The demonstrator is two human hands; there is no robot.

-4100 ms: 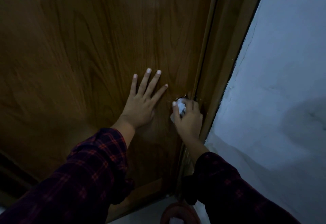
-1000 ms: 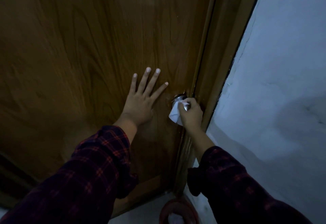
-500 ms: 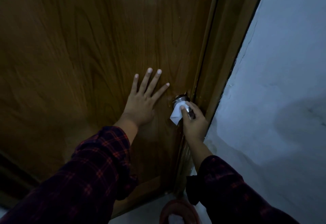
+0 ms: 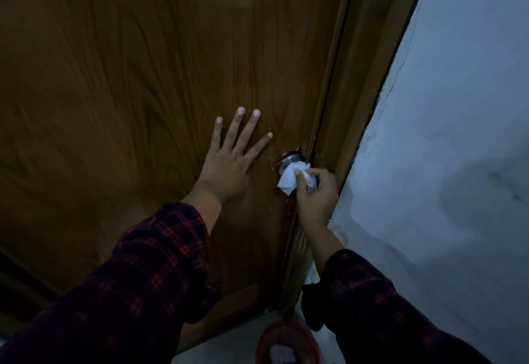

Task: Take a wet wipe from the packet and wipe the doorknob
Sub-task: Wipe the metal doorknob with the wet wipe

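Note:
A round metal doorknob (image 4: 291, 157) sits at the right edge of a brown wooden door (image 4: 143, 77). My right hand (image 4: 316, 194) grips a crumpled white wet wipe (image 4: 292, 177) and presses it against the front and underside of the knob, so only the knob's upper collar shows. My left hand (image 4: 229, 160) lies flat on the door to the left of the knob, fingers spread, holding nothing. No wipe packet is in view.
The wooden door frame (image 4: 352, 105) runs along the door's right side, with a pale wall (image 4: 458, 134) beyond it. On the floor below stands a reddish bin (image 4: 286, 343) with white paper inside.
My right hand has shifted lower and rightward on the knob, and the wipe now spreads across the knob's front. My left hand stays flat on the door.

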